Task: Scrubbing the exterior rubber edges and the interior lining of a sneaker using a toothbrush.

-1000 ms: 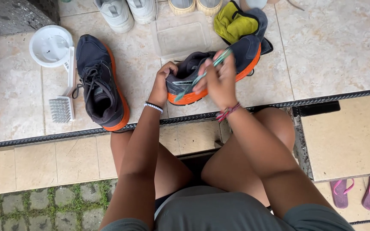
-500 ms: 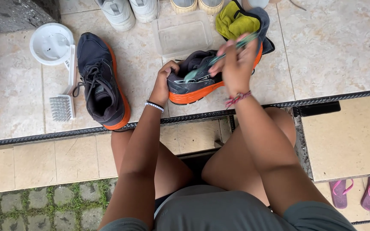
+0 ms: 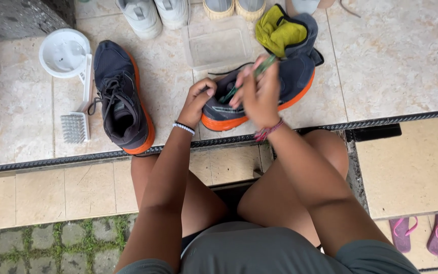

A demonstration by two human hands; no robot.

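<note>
A dark running shoe with an orange sole (image 3: 300,83) lies on its side on the pale tiles in front of my knees. My left hand (image 3: 197,101) grips its toe end. My right hand (image 3: 260,91) holds a thin green toothbrush (image 3: 259,67) against the shoe's upper. The matching shoe (image 3: 120,99) stands upright on the tiles to the left, laces loose. A yellow cloth (image 3: 279,31) lies on a grey cloth just behind the held shoe.
A white round bowl (image 3: 64,52) and a white scrub brush (image 3: 77,119) lie left of the upright shoe. A clear plastic tray (image 3: 218,46) sits behind, with several pale shoes along the top edge. Pink sandals (image 3: 427,233) lie lower right. A metal drain strip (image 3: 77,160) crosses the floor.
My right hand with the toothbrush has moved up and back along the shoe. The shoe has tilted and shifted a little; my left hand keeps hold of its toe.
</note>
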